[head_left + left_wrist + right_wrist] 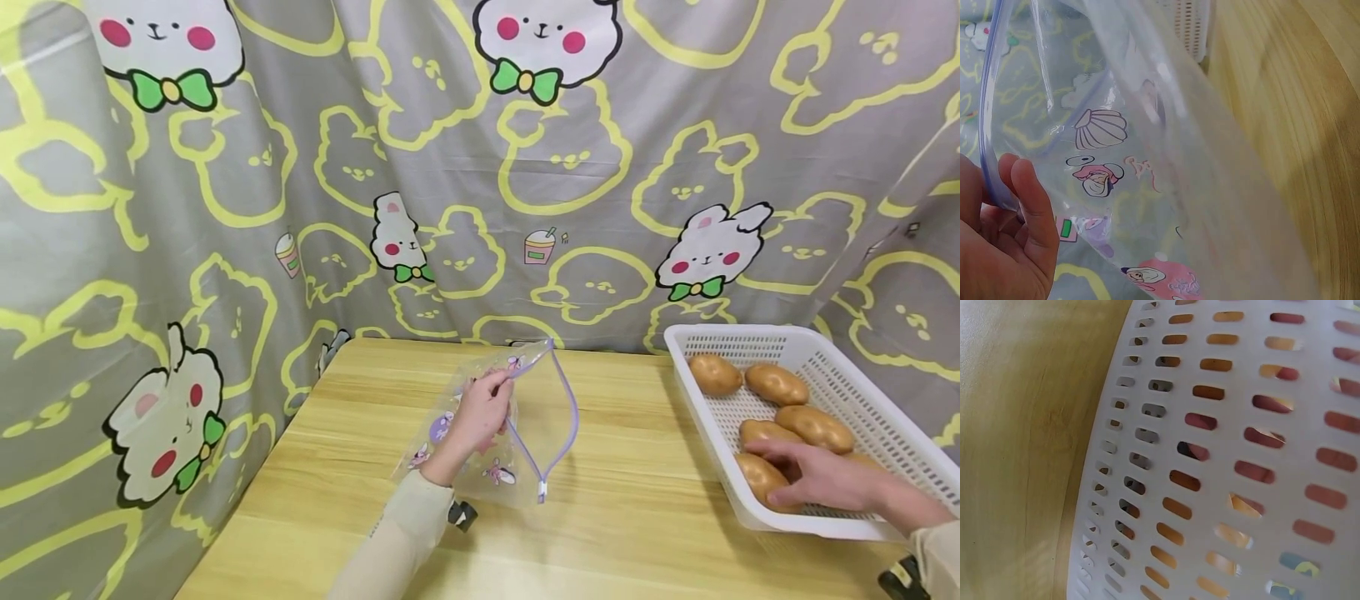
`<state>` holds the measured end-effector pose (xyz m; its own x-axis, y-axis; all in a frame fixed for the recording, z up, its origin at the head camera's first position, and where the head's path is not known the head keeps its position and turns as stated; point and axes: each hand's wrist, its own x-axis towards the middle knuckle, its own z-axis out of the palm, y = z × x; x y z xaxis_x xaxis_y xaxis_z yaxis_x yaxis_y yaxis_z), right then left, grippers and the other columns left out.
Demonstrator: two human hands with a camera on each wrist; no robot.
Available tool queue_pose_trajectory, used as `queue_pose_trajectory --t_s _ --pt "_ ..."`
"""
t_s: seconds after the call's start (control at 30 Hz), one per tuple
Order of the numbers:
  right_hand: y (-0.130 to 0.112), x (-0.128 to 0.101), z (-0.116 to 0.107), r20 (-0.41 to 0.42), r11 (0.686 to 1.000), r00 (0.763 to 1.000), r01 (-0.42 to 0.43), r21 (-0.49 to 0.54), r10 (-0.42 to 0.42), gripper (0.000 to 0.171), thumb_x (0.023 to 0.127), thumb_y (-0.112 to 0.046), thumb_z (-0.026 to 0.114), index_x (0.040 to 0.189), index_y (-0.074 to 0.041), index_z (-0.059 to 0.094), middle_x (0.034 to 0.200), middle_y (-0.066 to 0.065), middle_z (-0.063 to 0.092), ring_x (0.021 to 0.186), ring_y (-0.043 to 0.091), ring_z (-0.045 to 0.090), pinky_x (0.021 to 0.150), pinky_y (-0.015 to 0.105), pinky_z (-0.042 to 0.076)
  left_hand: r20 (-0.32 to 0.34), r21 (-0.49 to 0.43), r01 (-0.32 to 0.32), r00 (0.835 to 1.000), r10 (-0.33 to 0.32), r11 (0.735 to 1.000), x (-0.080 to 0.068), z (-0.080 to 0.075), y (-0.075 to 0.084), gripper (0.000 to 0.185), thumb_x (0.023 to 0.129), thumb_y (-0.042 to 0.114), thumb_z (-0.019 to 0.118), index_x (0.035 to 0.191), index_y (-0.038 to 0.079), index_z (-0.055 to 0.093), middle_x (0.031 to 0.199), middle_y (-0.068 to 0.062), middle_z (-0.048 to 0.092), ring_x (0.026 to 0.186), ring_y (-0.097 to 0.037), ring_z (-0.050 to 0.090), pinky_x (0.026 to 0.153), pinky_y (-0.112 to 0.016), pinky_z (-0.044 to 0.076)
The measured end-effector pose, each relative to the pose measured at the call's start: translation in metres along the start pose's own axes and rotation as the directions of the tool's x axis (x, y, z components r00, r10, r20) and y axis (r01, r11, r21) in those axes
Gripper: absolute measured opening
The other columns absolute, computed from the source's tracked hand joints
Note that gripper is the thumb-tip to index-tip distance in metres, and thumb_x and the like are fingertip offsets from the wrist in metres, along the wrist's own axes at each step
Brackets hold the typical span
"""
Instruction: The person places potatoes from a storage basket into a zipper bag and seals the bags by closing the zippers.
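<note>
Wooden desk (615, 517) carries everything. White perforated basket (862, 392) at our right holds the potatoes together; right hand (825, 482) reaches in, fingers curled over the nearest potato (759, 477), its long axis slanting along the basket's near wall. Left hand (480, 412) pinches the printed zip bag (525, 417) by its rim, so the mouth gapes rightward toward the basket.

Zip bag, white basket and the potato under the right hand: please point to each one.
zip bag (551, 400), head view, on its purple zip edge.
white basket (750, 335), head view, on its far rim.
potato (759, 477), head view, on its bare left end.
</note>
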<state>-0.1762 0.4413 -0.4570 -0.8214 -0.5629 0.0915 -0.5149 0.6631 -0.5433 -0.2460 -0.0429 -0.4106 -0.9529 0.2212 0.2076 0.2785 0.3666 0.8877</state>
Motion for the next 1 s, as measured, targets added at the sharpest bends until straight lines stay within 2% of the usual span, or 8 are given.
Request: queue_pose_trajectory --t_s 0.2,0.37,0.53,0.6,0.67,0.8,0.9,1.0 --pt "0.003 -0.002 0.003 -0.026 0.998 1.000 -0.019 -0.053 0.017 0.058 0.078 -0.021 0.077 0.129 -0.007 0.053 0.130 -0.010 0.049 0.110 -0.012 0.039 0.081 0.005 0.032 0.006 -0.011 0.018 1.000 -0.018 1.000 0.000 0.001 0.001 0.035 0.100 0.020 0.045 0.132 0.009 0.055 0.055 -0.003 0.053 0.040 -0.029 0.052 0.034 -0.024 0.041" --pt "0.003 -0.003 0.007 -0.054 0.999 0.999 -0.013 -0.044 0.010 0.061 0.076 -0.020 0.078 0.130 -0.006 0.052 0.133 -0.018 0.043 0.114 -0.016 0.031 0.083 0.001 0.024 0.008 -0.021 0.026 1.000 -0.026 0.999 0.000 0.002 0.001 0.035 0.100 0.020 0.046 0.132 0.009 0.056 0.054 -0.002 0.052 0.040 -0.028 0.051 0.034 -0.023 0.041" --pt "-0.001 -0.002 0.005 -0.057 0.990 0.998 -0.048 -0.130 0.041 0.065 0.074 -0.025 0.081 0.130 -0.007 0.052 0.126 -0.009 0.051 0.104 -0.008 0.044 0.077 0.008 0.034 0.013 -0.024 0.016 1.000 -0.016 1.000 -0.001 0.002 0.001 0.035 0.100 0.019 0.045 0.132 0.008 0.055 0.054 -0.002 0.052 0.037 -0.021 0.049 0.034 -0.023 0.040" --pt "-0.002 -0.002 0.002 -0.055 0.986 0.996 -0.075 -0.147 0.067 0.068 0.073 -0.027 0.081 0.130 -0.004 0.052 0.123 -0.007 0.054 0.099 -0.005 0.048 0.074 0.011 0.038 0.016 -0.022 0.012 1.000 -0.012 1.000 -0.001 0.003 0.000 0.035 0.100 0.019 0.045 0.132 0.007 0.055 0.054 -0.003 0.052 0.036 -0.020 0.048 0.034 -0.023 0.040" --pt "-0.002 -0.003 0.000 -0.060 0.987 0.995 -0.083 -0.139 0.075 0.070 0.073 -0.026 0.081 0.130 0.000 0.050 0.121 -0.011 0.054 0.098 -0.005 0.049 0.072 0.014 0.041 0.016 -0.017 0.011 1.000 -0.010 1.000 0.000 0.003 -0.001 0.035 0.100 0.019 0.045 0.133 0.007 0.054 0.053 -0.003 0.052 0.037 -0.020 0.048 0.033 -0.023 0.040" --pt "-0.005 -0.005 -0.007 -0.064 0.995 0.996 -0.068 -0.069 0.064 0.071 0.074 -0.017 0.081 0.135 -0.004 0.046 0.117 -0.017 0.051 0.095 -0.006 0.049 0.066 0.018 0.045 0.013 -0.013 0.007 1.000 -0.007 1.000 0.000 0.003 -0.003 0.036 0.100 0.019 0.045 0.133 0.007 0.054 0.054 -0.003 0.053 0.036 -0.020 0.048 0.033 -0.024 0.040" --pt "-0.010 -0.005 -0.013 -0.087 0.999 0.995 -0.039 -0.017 0.037 0.071 0.073 -0.009 0.080 0.134 -0.005 0.046 0.113 -0.014 0.051 0.090 -0.005 0.050 0.063 0.020 0.046 0.001 -0.013 -0.001 1.000 0.001 1.000 0.000 0.004 -0.004 0.035 0.100 0.018 0.045 0.132 0.007 0.055 0.054 -0.003 0.052 0.034 -0.014 0.046 0.032 -0.024 0.038" --pt "-0.014 -0.004 -0.021 -0.110 0.999 0.993 -0.050 0.019 0.052 0.067 0.073 -0.004 0.079 0.130 0.002 0.044 0.111 -0.013 0.050 0.088 -0.004 0.051 0.062 0.021 0.048 -0.015 -0.012 -0.010 1.000 0.010 1.000 0.000 0.005 -0.004 0.033 0.100 0.018 0.046 0.130 0.008 0.058 0.054 -0.003 0.052 0.032 -0.009 0.043 0.031 -0.023 0.037"
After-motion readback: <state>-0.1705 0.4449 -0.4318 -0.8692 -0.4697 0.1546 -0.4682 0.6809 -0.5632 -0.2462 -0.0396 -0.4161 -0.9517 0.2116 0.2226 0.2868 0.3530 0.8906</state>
